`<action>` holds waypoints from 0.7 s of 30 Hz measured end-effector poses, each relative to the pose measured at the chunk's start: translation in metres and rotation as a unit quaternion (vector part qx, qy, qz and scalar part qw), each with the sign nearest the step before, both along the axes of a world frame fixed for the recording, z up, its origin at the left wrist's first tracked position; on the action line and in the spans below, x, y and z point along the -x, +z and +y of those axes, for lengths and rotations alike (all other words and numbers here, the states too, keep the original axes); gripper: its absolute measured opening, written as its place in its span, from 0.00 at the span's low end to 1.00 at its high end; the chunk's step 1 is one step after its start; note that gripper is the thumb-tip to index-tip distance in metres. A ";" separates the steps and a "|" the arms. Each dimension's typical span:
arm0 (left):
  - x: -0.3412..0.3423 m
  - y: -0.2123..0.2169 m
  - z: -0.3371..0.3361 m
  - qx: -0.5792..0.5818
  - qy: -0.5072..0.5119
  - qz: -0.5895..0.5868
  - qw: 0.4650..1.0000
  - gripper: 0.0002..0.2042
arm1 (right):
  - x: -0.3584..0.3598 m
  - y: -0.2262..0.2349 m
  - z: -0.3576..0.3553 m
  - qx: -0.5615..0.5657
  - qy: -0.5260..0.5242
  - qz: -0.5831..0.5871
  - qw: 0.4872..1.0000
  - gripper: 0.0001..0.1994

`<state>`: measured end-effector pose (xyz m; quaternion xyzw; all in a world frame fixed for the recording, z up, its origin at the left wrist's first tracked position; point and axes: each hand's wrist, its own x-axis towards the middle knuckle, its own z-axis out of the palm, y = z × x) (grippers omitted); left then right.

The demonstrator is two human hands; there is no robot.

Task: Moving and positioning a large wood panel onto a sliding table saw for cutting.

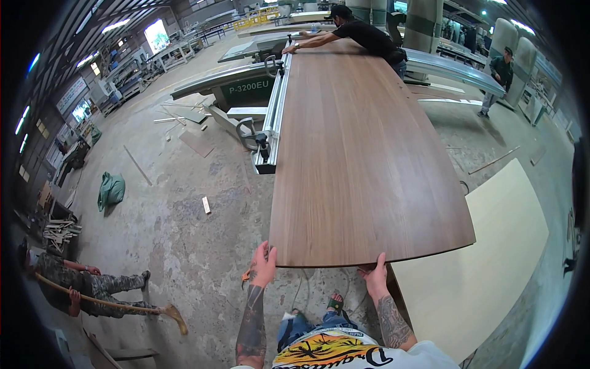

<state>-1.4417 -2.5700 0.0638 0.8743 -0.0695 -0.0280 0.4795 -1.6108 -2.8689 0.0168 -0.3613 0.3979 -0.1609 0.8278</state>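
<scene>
A large brown wood-grain panel (pixel 362 160) stretches away from me, its near edge at my waist and its far end on a panel saw (pixel 246 92). My left hand (pixel 263 264) grips the panel's near left corner, with the thumb up along the side. Farther right, my right hand (pixel 373 277) holds the near edge from below, thumb on top and fingers hidden underneath. At the far end a co-worker in black (pixel 369 34) leans over the panel, with one hand near its far left corner by the saw's metal fence (pixel 279 111).
A pale sheet (pixel 485 258) lies to the right, below the panel's level. Wood offcuts (pixel 184 117) and a green sack (pixel 111 189) lie on the floor at left. A person with a broom (pixel 175 318) is at lower left; another person (pixel 501 77) stands far right.
</scene>
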 end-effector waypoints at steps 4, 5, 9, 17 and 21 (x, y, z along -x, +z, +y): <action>0.002 0.002 -0.008 0.006 0.022 0.037 0.999 0.24 | 0.007 0.001 -0.005 -0.005 0.034 -0.020 0.999 0.32; 0.003 0.004 -0.008 0.016 0.017 0.025 0.999 0.24 | 0.008 0.001 -0.005 -0.003 0.034 -0.025 0.999 0.32; 0.004 0.009 -0.009 -0.075 -0.013 -0.006 0.997 0.24 | 0.011 -0.001 -0.006 -0.013 0.026 -0.026 0.999 0.30; 0.020 -0.007 -0.016 -0.126 -0.051 -0.039 0.990 0.38 | 0.017 -0.009 -0.013 -0.017 0.034 -0.047 0.998 0.33; 0.017 -0.023 -0.014 -0.092 -0.051 0.036 0.994 0.38 | 0.022 -0.024 -0.022 0.001 0.020 -0.031 0.999 0.34</action>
